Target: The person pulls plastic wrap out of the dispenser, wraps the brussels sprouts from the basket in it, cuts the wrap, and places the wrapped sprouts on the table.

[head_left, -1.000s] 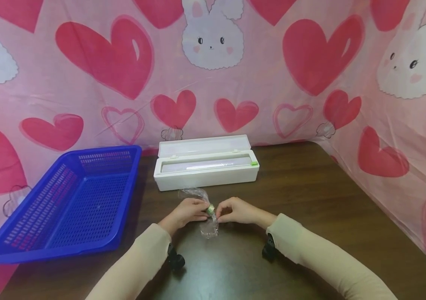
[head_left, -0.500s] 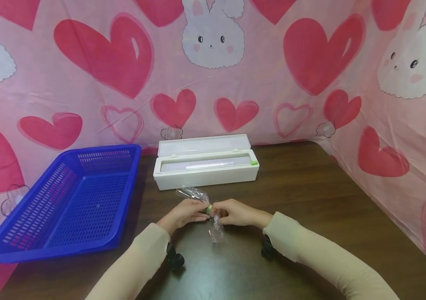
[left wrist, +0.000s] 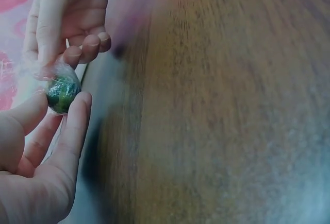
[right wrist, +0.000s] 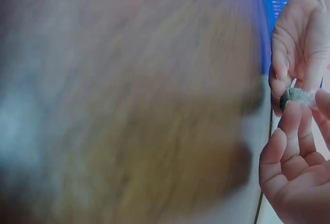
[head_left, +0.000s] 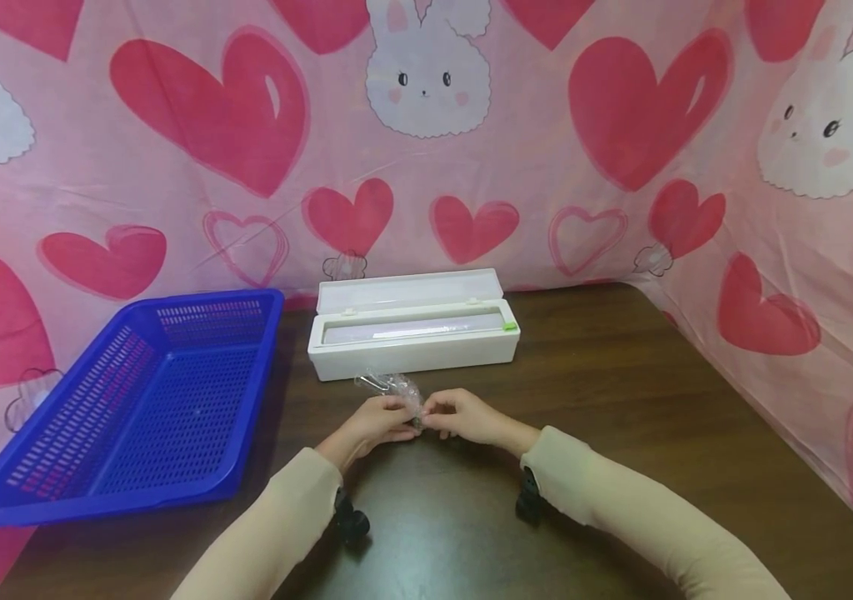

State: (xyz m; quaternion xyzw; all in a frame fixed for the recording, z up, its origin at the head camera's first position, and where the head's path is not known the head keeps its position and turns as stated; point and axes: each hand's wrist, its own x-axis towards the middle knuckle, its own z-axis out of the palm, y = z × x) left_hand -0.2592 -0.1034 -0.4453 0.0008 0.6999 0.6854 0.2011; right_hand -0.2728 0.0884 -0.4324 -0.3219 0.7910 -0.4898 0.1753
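Observation:
A small, round, dark green thing (left wrist: 63, 94) is wrapped in clear plastic film; its exact kind is hidden by the shiny wrap. My left hand (head_left: 374, 427) pinches it between thumb and fingertips, just above the table. From the other side, my right hand (head_left: 470, 417) pinches the gathered film against it, thumb and forefinger together. In the head view a loose tail of cling film (head_left: 393, 385) sticks out beyond the left fingers. The right wrist view shows both hands meeting at the green thing (right wrist: 293, 99) near the right edge.
A white cling film dispenser box (head_left: 419, 357) with its lid raised stands just behind the hands. To the left lies a blue perforated basket (head_left: 250, 400). The brown wooden table (head_left: 621, 400) reaches a pink heart-patterned curtain (head_left: 531, 167) at the back and right.
The film end that hung toward the front has been folded up over the green thing by my right hand, which is now against the left fingertips. My left hand has stayed nearly in place.

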